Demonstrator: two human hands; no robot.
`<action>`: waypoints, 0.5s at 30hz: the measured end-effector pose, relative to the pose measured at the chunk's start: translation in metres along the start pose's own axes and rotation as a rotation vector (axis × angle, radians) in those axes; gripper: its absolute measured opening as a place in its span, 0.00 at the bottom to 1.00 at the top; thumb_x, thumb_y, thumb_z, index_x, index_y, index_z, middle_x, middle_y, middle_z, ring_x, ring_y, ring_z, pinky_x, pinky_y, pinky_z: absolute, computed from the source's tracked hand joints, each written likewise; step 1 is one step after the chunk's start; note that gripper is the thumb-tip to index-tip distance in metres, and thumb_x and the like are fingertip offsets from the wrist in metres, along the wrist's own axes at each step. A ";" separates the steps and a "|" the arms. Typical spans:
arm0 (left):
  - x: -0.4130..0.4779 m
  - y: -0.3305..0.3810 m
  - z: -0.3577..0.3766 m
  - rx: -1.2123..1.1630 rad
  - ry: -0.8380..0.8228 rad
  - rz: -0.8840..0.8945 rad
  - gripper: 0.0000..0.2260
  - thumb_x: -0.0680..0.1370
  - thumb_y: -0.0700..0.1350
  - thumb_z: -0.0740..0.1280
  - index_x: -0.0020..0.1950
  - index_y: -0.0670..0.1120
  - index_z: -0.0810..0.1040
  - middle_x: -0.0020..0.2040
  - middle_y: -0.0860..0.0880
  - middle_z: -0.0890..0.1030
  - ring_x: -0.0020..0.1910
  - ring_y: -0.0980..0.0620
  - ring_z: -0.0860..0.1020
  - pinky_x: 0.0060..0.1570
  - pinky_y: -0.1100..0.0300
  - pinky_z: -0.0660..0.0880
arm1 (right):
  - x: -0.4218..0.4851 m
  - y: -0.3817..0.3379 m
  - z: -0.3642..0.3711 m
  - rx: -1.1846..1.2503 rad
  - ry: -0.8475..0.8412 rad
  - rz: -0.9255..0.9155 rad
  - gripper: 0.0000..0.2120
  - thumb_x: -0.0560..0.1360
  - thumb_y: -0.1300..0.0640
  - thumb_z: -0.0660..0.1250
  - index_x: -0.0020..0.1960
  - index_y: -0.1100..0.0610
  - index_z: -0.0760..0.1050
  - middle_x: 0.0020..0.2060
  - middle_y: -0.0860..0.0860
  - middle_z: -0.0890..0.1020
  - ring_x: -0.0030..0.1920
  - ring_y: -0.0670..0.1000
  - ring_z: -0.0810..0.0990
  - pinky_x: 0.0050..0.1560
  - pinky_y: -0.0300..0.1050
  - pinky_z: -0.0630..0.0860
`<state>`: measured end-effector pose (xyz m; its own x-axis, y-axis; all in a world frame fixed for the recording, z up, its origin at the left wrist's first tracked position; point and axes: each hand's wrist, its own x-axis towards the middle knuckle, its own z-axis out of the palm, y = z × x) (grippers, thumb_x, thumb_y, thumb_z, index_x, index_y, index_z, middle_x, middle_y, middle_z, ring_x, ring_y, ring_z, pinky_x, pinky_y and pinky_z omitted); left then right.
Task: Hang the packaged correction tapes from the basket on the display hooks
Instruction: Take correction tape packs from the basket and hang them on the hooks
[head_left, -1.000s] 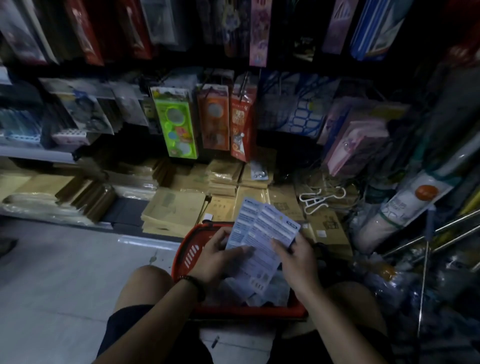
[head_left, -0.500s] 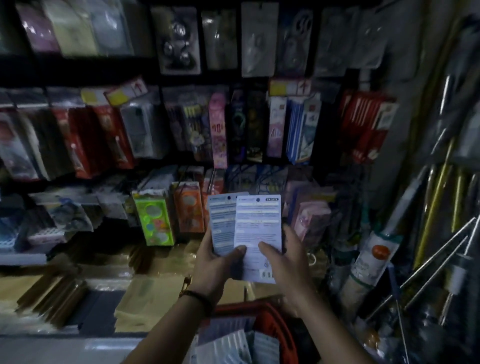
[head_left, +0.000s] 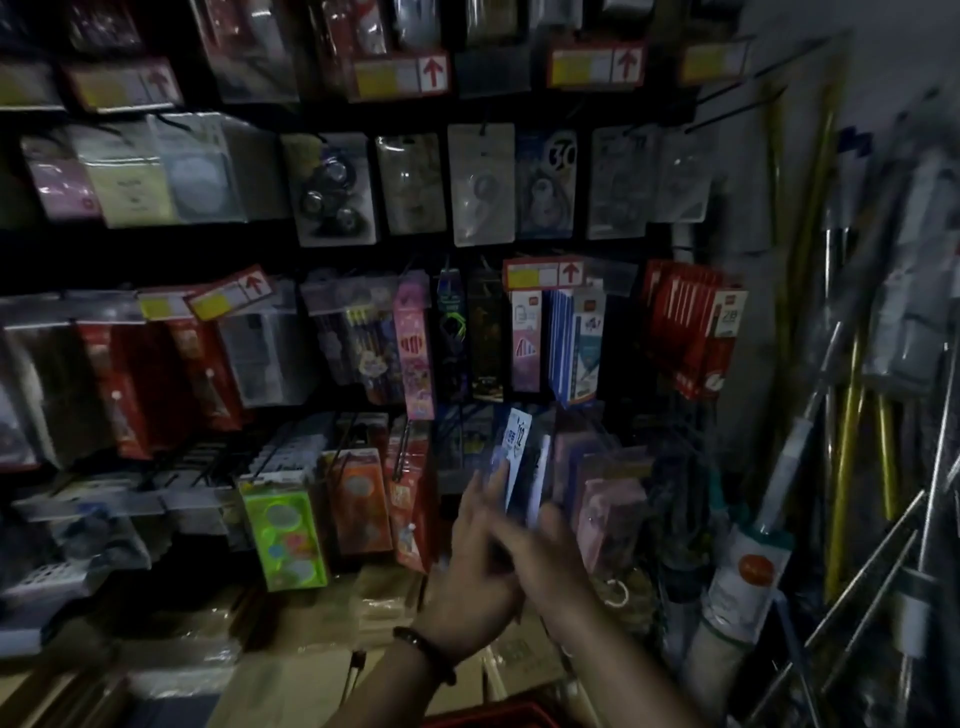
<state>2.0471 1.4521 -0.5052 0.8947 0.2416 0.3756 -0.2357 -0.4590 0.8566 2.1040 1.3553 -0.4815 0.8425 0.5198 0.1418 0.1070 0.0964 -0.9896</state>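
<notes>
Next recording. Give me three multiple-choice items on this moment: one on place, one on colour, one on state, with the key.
1. Where is the basket? A) bottom edge of view B) top shelf C) on a hook
2. The arrows on the price tags are: A) green B) red C) blue
3. The packaged correction tapes are: A) in the basket B) on the floor C) held up in the air
Key: 1A, its red rim shows below the arms; 2B, plainly red; 3C, left hand and right hand hold them up.
</notes>
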 end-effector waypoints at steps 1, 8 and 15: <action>0.002 -0.001 -0.006 0.006 -0.052 0.010 0.45 0.78 0.42 0.73 0.85 0.64 0.50 0.84 0.65 0.53 0.85 0.59 0.51 0.80 0.49 0.65 | 0.001 -0.006 -0.001 -0.039 0.018 -0.022 0.06 0.78 0.50 0.75 0.48 0.37 0.86 0.47 0.46 0.89 0.49 0.45 0.87 0.55 0.52 0.83; 0.032 0.015 -0.055 -0.403 -0.007 -0.131 0.28 0.83 0.39 0.65 0.80 0.58 0.62 0.77 0.52 0.75 0.69 0.55 0.80 0.60 0.54 0.81 | 0.038 -0.025 -0.033 0.081 0.225 -0.014 0.05 0.79 0.57 0.70 0.47 0.54 0.85 0.45 0.53 0.88 0.50 0.55 0.86 0.54 0.57 0.82; 0.069 0.047 -0.062 -0.653 -0.142 -0.357 0.26 0.76 0.39 0.75 0.73 0.39 0.75 0.65 0.36 0.84 0.61 0.36 0.84 0.58 0.44 0.83 | 0.056 -0.053 -0.040 0.187 0.193 0.053 0.23 0.66 0.46 0.74 0.56 0.57 0.82 0.52 0.56 0.87 0.53 0.59 0.87 0.60 0.62 0.82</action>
<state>2.0739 1.5001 -0.4167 0.9887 0.1482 0.0246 -0.0596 0.2368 0.9697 2.1668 1.3460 -0.4224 0.9311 0.3589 0.0649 -0.0240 0.2378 -0.9710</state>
